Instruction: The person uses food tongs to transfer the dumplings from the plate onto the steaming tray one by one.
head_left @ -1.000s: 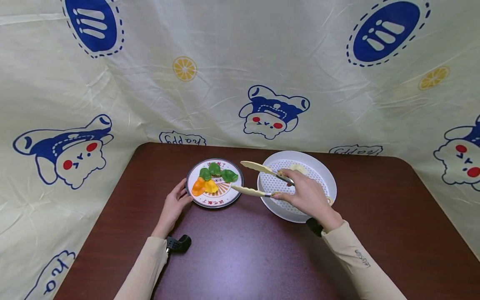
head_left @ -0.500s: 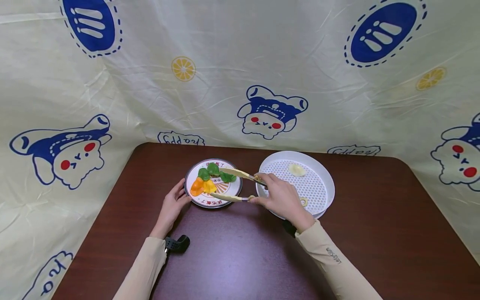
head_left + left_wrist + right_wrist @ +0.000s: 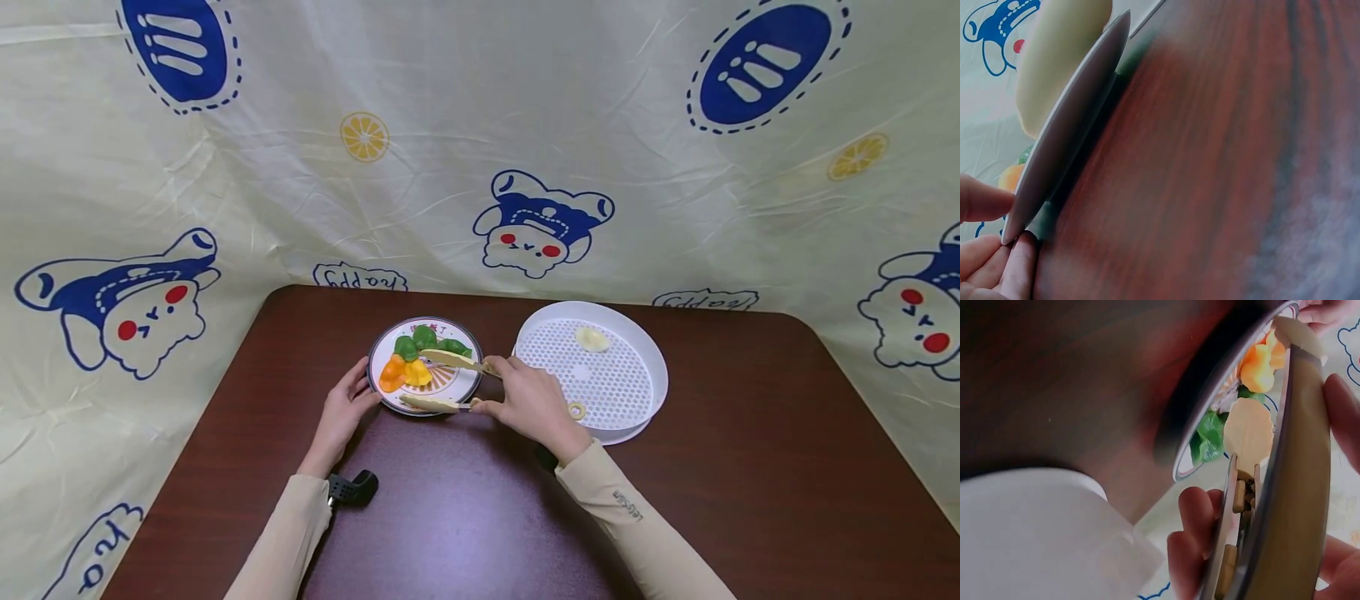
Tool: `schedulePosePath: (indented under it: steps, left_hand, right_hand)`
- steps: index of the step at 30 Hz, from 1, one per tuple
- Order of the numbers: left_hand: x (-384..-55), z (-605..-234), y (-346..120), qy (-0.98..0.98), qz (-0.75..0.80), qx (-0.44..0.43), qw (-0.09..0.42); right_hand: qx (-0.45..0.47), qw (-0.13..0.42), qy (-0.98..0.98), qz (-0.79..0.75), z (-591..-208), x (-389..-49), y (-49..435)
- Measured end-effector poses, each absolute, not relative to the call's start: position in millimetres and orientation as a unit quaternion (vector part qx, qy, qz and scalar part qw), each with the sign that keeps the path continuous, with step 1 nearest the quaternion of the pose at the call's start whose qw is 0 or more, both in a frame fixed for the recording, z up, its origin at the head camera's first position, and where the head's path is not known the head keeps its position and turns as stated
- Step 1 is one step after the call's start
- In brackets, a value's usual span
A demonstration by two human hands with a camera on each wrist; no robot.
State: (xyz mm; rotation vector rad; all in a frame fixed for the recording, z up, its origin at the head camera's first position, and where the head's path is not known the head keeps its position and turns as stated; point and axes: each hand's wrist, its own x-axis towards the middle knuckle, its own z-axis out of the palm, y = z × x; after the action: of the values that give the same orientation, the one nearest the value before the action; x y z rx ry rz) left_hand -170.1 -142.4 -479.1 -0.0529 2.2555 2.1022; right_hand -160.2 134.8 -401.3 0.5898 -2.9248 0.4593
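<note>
My left hand pinches the near-left rim of a white patterned plate, thumb on top and fingers under the edge in the left wrist view. On the plate lie several green pepper-like pieces, an orange piece and a yellow piece. My right hand grips a pair of pale beige tongs, thumb on one arm and fingers on the other. The tongs are spread, one tip over the plate by the green pieces, the other over its near edge. Nothing is between their tips.
Right of the plate stands a round white basket with a perforated bottom. A pale flat slice and a small yellowish ring lie in it. Both rest on a dark brown table, with a printed cloth behind.
My right hand has moved left with the tongs, from over the basket to over the plate, uncovering the ring in the basket. My left hand has stayed at the plate's rim.
</note>
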Motion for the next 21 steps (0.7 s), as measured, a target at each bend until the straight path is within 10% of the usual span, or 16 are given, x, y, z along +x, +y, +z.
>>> schedulePosePath:
  steps: [21]
  left_hand:
    - [-168.4,-476.5,-140.8,0.733,0.679,-0.024,0.031]
  right_hand:
    - [0.185,0.079,-0.967,0.157,-411.4,-164.6,130.8]
